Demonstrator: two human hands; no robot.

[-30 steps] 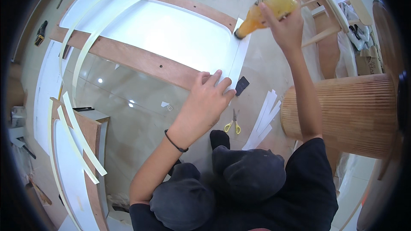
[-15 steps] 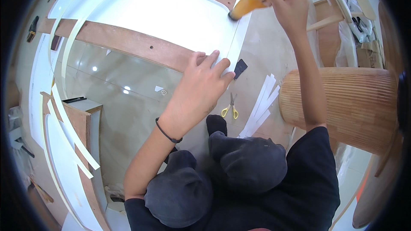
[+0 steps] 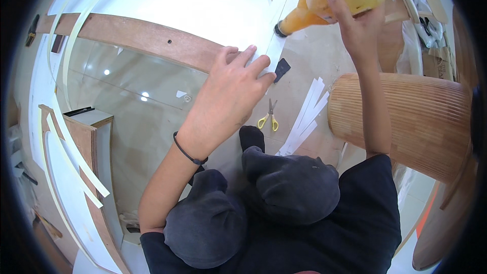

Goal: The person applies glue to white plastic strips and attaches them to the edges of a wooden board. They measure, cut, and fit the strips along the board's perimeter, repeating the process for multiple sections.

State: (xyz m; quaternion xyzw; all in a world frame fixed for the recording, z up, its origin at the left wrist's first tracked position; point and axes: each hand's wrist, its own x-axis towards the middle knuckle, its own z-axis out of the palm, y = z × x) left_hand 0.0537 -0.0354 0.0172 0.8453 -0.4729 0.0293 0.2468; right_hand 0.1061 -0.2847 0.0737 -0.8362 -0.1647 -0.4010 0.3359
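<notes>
My right hand grips a clear bottle of yellow-orange liquid, its body raised and its dark mouth tipped down. That mouth is at a narrow white strip along the right end of a wood-framed white panel; whether it touches I cannot tell. My left hand lies with fingers spread at the panel's near right corner, fingertips on the strip and the wooden edge. Just right of those fingers, a small dark flat piece is on the floor.
Yellow-handled scissors and several white strips lie on the floor before my knees. A ribbed wooden drum-shaped piece is at right. Long pale strips curve over the panel's left side, near another wooden frame.
The bottle has moved right and nearer to me, its mouth now farther along the white strip. My left hand keeps its place on the corner. The whole view has shifted slightly.
</notes>
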